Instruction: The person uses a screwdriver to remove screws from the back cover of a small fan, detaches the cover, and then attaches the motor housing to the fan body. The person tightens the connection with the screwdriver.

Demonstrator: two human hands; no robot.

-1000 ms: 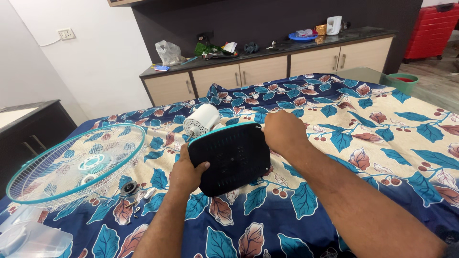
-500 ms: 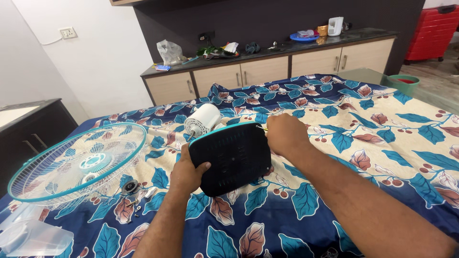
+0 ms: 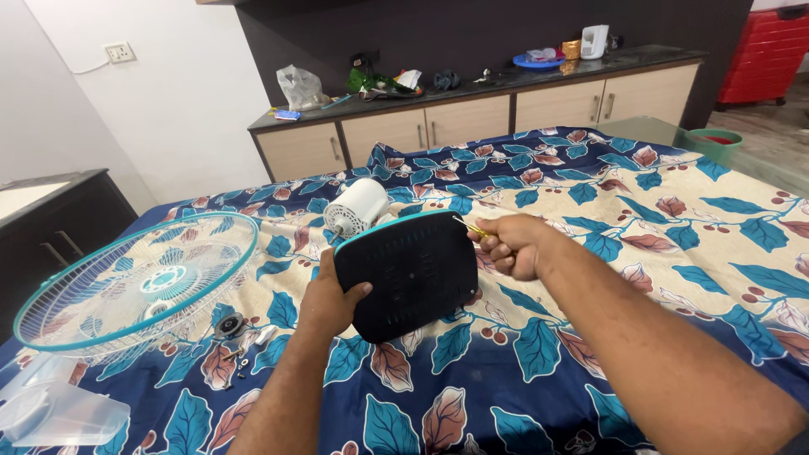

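A black fan base with a teal edge [image 3: 409, 274] is tipped up on the leaf-print bedspread [image 3: 674, 244], its underside towards me. My left hand [image 3: 327, 302] grips its lower left edge, thumb on the black face. My right hand [image 3: 508, 243] is closed around a thin yellow-handled screwdriver [image 3: 474, 228] whose tip points at the base's upper right corner. A white fan motor [image 3: 355, 206] lies just behind the base.
A teal-rimmed wire fan guard [image 3: 135, 282] lies at the left, with small screws and a round nut [image 3: 229, 327] beside it. Clear plastic blades [image 3: 50, 409] show at the bottom left. A cluttered cabinet counter [image 3: 472, 84] stands behind the bed; a dark side table [image 3: 50, 219] is at the left.
My right hand has drawn back to the right from the base's top corner and turned, so the yellow screwdriver now shows. The left hand and base have hardly moved.
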